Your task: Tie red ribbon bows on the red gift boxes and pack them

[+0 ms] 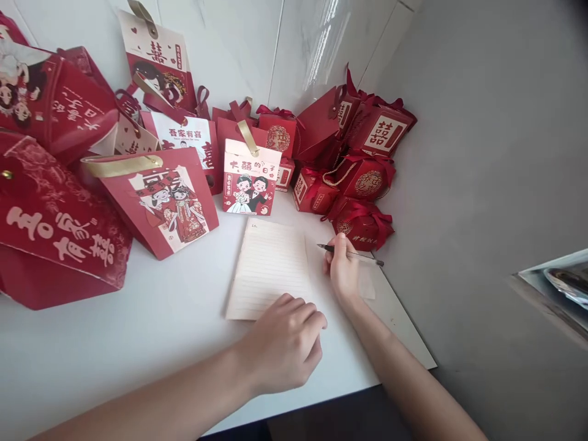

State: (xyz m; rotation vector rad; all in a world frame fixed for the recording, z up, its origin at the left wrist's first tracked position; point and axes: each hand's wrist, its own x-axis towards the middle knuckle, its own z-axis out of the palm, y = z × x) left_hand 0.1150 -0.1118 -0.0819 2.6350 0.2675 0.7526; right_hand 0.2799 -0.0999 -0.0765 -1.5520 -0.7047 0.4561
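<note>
Head view: lined notebook [273,263] lies on a white table [184,331], left hand [291,340], fingers curled, at its near right corner, right hand [345,275] pinching a pen [365,257] rightward of it, red gift boxes [250,177] beyond it.

The white worktop [160,324] is backed by glossy veined tiles [239,49], streaked with reflected light [321,43], and flanked by a grey wall [468,159].

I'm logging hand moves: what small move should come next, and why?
Probably shift the right hand leftward over the lined notebook page: it holds a clear-barrelled pen whose tip sits right of that page, and the left hand lies over its lower right corner.
</note>
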